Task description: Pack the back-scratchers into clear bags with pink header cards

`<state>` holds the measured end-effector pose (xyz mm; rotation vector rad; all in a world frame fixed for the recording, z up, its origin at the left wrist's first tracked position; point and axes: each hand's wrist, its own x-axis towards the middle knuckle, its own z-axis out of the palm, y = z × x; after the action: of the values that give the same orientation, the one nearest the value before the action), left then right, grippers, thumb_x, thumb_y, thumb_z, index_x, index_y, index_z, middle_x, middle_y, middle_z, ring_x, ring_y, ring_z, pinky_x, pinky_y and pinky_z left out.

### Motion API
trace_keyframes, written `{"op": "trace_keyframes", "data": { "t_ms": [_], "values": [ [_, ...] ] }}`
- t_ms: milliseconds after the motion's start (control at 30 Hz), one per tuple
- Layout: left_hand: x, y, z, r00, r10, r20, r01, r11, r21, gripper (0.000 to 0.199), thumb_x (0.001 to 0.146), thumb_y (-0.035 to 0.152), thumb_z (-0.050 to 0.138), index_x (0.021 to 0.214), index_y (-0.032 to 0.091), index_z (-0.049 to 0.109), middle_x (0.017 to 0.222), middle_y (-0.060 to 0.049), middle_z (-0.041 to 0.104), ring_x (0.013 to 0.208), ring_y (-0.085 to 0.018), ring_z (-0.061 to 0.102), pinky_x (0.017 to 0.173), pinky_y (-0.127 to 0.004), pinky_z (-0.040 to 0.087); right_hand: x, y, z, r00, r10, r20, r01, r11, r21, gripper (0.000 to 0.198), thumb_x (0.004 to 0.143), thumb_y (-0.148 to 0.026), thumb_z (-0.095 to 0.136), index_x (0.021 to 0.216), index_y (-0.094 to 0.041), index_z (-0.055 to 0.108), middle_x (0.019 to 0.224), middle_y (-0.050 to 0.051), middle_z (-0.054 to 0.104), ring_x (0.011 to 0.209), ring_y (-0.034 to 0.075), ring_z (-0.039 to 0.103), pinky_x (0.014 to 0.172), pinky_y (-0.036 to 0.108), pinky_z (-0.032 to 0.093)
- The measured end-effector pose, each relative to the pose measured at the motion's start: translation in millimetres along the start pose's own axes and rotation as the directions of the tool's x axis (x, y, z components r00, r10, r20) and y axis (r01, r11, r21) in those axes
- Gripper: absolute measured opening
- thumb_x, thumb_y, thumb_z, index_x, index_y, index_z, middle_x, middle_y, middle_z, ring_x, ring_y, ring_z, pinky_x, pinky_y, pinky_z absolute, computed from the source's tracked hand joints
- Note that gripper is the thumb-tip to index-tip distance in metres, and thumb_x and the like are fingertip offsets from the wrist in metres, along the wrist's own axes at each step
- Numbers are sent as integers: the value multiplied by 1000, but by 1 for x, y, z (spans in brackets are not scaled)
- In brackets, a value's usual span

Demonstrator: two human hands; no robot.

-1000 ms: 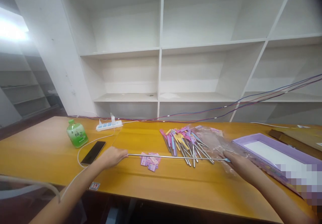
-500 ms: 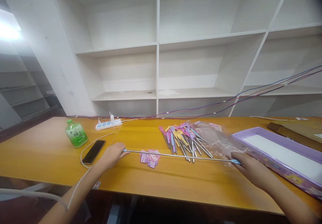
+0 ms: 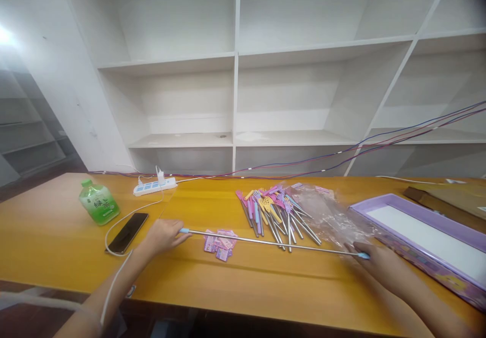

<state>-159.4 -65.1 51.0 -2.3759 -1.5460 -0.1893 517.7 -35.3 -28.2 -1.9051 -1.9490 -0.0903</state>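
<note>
The left hand (image 3: 165, 235) is closed round the rod (image 3: 261, 240) at its nine-o'clock end, the right hand (image 3: 379, 264) round its three-o'clock end. From the rod's middle, scratchers (image 3: 269, 206) lie at twelve, cards (image 3: 221, 243) at nine.

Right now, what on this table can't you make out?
In the head view:
Silver rod, right end: partly covered by the right hand.
Purple cards, print: too small to read.
Purple box, right end: cut off by the picture's edge.
Back scratchers, exact number: hidden by overlap.
</note>
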Motion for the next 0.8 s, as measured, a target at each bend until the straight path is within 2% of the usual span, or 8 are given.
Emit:
{"op": "trace_keyframes", "data": {
  "t_ms": [67,167,267,367,433,533,667,800],
  "values": [
    [21,0,-9,999,-9,-32,9,1000,4,52,103,60,40,84,19,65,79,-9,73,72,-22,66,60,-28,35,19,-5,-10,995,16,103,-17,1000,13,35,93,-45,52,69,-24,69,70,12,72,67,28,70,63,34,44],
    [59,20,-29,997,-43,-56,43,999,-12,54,103,62,40,83,19,66,80,-10,74,73,-21,67,61,-28,34,48,-50,-34,995,88,43,-86,996,-37,27,93,-37,54,84,-23,75,84,13,76,78,28,71,66,32,43],
    [92,76,-46,998,-58,-31,56,996,-72,59,103,65,35,86,19,68,86,-12,76,78,-23,69,63,-28,35,60,-147,-52,999,41,29,-41,999,-12,22,91,-27,56,94,-24,77,87,9,77,82,24,70,69,29,41],
    [112,138,-52,998,-63,-24,59,988,-142,65,103,68,30,93,18,70,90,-15,76,79,-25,70,65,-29,37,55,-255,-54,999,-22,35,22,1000,8,22,91,-18,53,96,-21,75,95,10,77,87,21,69,72,26,39],
    [115,160,-52,997,-80,-3,78,980,-180,66,102,69,29,93,18,71,90,-15,76,80,-25,71,67,-30,39,48,-302,-49,994,-96,58,94,995,30,19,92,-20,56,97,-20,74,97,10,76,87,20,68,71,26,37],
    [109,159,-49,993,-112,41,117,979,-164,69,101,71,27,90,19,71,85,-14,76,78,-25,71,68,-30,41,43,-324,-38,976,-181,125,174,983,60,19,96,-25,56,98,-21,74,95,9,76,88,20,68,71,26,37],
    [102,141,-44,994,-79,82,88,989,-120,70,101,71,29,92,17,73,88,-15,76,80,-26,73,70,-31,45,44,-316,-24,953,-240,183,237,971,34,26,100,-31,50,104,-22,74,97,9,76,91,22,70,72,27,39],
    [103,140,-43,993,-68,93,78,992,-103,72,101,72,29,91,16,74,85,-16,76,79,-28,73,70,-33,46,42,-316,-17,947,-250,202,254,967,6,32,104,-37,46,111,-19,72,102,11,75,96,22,70,77,28,42]
  ]
}}
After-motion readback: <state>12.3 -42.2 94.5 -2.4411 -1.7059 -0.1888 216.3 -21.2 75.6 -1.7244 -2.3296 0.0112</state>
